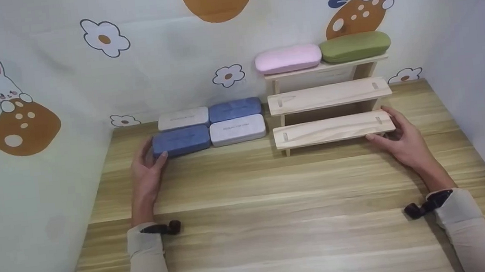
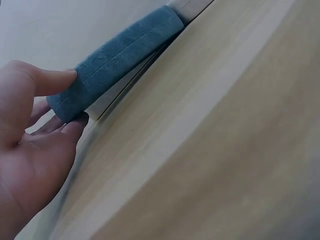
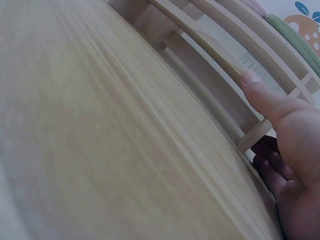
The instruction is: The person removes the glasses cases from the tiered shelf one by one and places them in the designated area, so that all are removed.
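Observation:
Four-case group at the back left: my left hand holds the left end of the front blue glasses case, thumb on one side, fingers on the other. That end looks slightly raised; a pale surface shows beneath the case in the left wrist view. Beside it lies a white glasses case. Another white case and a blue case lie behind. My right hand grips the right end of the lowest board of a three-step wooden rack, thumb at its front edge.
A pink glasses case and a green one sit on the rack's top step. Patterned walls enclose the wooden table at the back and sides. The rack stands just right of the cases.

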{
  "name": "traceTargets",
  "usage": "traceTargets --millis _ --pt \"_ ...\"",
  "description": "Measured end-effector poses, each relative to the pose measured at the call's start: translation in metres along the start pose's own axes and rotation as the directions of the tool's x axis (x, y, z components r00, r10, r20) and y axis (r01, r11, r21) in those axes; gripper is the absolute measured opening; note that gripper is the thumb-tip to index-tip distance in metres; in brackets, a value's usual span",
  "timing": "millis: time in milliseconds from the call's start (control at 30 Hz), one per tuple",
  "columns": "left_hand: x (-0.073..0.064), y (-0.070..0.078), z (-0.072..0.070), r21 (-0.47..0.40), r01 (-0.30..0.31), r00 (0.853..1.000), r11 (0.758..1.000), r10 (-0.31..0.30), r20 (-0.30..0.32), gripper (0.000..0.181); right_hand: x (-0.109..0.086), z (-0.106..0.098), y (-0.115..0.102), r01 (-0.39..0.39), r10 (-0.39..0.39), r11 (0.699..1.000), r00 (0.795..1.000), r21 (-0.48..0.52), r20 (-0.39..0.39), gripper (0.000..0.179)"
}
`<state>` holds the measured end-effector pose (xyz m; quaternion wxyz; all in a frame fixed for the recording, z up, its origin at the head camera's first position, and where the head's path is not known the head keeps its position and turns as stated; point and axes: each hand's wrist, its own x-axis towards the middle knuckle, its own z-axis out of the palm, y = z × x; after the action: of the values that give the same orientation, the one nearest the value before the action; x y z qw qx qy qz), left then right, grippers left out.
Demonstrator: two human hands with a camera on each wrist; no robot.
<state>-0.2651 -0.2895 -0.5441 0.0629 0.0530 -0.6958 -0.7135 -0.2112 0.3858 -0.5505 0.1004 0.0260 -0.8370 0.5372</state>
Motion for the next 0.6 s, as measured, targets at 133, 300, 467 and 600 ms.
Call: traceTargets --millis 133,300,467,600 --pt "0.002 -0.001 0.004 0.06 -0.01 1.0 0.998 0.009 0.011 0.074 0.0 0.0 -0.001 -0.004 0.004 1.0 1.0 0.011 -0.002 0.091" --pt "0.006 -0.003 0.008 0.112 -0.031 0.999 0.993 0.03 0.009 0.07 -0.001 0.0 0.0 -0.001 0.002 1.0 1.0 0.026 -0.006 0.092" --pt "0.005 -0.003 0.012 0.19 -0.066 0.998 0.979 0.065 0.015 0.072 -0.001 0.0 0.0 0.016 -0.016 1.0 1.0 0.021 -0.003 0.092" --pt "0.005 -0.004 0.015 0.256 -0.089 0.996 0.962 0.091 0.005 0.071 0.0 -0.001 0.0 0.009 -0.009 1.0 1.0 0.002 0.006 0.093"
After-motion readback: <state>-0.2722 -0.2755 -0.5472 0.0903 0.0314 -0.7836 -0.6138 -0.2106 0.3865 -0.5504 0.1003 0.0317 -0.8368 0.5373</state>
